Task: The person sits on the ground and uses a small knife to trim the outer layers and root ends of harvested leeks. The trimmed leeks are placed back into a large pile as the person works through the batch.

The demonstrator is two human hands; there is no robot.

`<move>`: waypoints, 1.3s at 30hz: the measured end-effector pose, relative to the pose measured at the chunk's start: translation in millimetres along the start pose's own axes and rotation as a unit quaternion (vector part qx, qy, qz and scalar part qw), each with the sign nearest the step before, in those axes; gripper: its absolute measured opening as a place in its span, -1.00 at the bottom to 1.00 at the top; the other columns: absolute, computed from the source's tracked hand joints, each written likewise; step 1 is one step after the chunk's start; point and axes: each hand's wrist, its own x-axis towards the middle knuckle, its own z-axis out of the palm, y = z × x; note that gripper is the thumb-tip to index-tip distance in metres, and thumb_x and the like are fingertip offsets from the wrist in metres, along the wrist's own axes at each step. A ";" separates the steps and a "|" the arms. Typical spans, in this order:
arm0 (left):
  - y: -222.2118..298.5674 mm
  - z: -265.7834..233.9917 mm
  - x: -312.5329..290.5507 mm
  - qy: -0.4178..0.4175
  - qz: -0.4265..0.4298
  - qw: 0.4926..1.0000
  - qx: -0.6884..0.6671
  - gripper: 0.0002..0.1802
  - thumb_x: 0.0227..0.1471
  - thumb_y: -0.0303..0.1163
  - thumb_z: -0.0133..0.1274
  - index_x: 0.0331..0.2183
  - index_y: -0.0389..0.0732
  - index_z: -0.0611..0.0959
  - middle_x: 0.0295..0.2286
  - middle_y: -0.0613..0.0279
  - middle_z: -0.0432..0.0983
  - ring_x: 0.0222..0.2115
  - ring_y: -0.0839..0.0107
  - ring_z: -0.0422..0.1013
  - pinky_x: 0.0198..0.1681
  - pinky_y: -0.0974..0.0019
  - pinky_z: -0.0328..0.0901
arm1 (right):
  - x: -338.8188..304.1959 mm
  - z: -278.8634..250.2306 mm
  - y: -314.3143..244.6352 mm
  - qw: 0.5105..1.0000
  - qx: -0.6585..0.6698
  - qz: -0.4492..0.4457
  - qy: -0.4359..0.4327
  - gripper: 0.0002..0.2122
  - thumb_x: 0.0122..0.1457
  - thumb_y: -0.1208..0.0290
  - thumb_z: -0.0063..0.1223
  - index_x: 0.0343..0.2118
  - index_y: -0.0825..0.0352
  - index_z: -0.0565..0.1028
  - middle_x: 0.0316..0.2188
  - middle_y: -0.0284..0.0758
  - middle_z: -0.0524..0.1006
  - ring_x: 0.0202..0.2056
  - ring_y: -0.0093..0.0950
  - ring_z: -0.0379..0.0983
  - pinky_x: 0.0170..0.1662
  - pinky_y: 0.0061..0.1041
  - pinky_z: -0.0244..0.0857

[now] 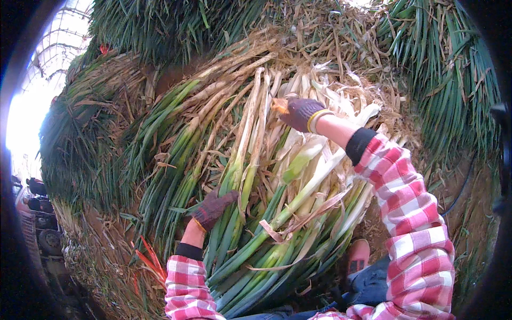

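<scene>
My left hand [214,209], in a dark knitted glove, curls round the green part of long green onions [234,176] at centre left. Their stalks point away from me, and dry brown skin covers the pale ends. My right hand [301,113] wears a dark glove with orange fingertips and a yellow cuff. It is closed just right of those pale ends; whatever its fingers hold is hidden. Peeled green onions with white shafts [320,176] lie in a heap beneath my right forearm, their green leaves toward me.
Unpeeled green onions [181,128] lie at the left. Large leafy piles stand at the far left [80,144], the back [176,26] and the right [440,74]. Dry husks [330,37] litter the ground. Red-orange strips [152,261] lie near my left sleeve; a vehicle [45,234] stands far left.
</scene>
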 end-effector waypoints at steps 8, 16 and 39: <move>8.1 16.2 -5.2 -0.013 0.109 0.946 0.304 -0.35 0.16 0.14 0.06 0.02 -0.21 0.60 -0.20 0.06 0.65 -0.19 0.23 0.52 -0.04 0.12 0.36 | -68.4 8.4 -2.1 0.999 0.003 -0.040 -0.003 -0.54 0.24 0.00 0.02 0.00 0.28 0.37 -0.40 -0.02 0.62 -0.35 0.02 0.58 -0.27 -0.03 0.41; 18.1 22.2 -1.0 0.044 0.067 0.895 0.438 -0.06 0.05 0.33 0.04 0.16 -0.30 0.48 0.08 -0.29 0.42 0.09 -0.09 0.39 0.19 0.07 0.24 | -115.6 -0.4 -7.7 0.997 -0.013 -0.066 -0.039 -0.52 0.27 -0.02 -0.01 -0.08 0.41 0.37 -0.41 -0.01 0.62 -0.35 0.01 0.60 -0.25 -0.03 0.43; -10.7 14.4 30.8 0.049 0.096 0.930 0.352 -0.41 0.14 0.07 0.03 0.01 -0.18 0.62 -0.23 -0.12 0.63 -0.21 0.04 0.54 -0.06 0.08 0.37 | -48.3 -15.0 -18.1 0.998 0.003 0.001 -0.058 -0.52 0.25 -0.04 -0.04 -0.17 0.41 0.54 -0.30 0.01 0.63 -0.24 -0.01 0.59 -0.14 -0.13 0.45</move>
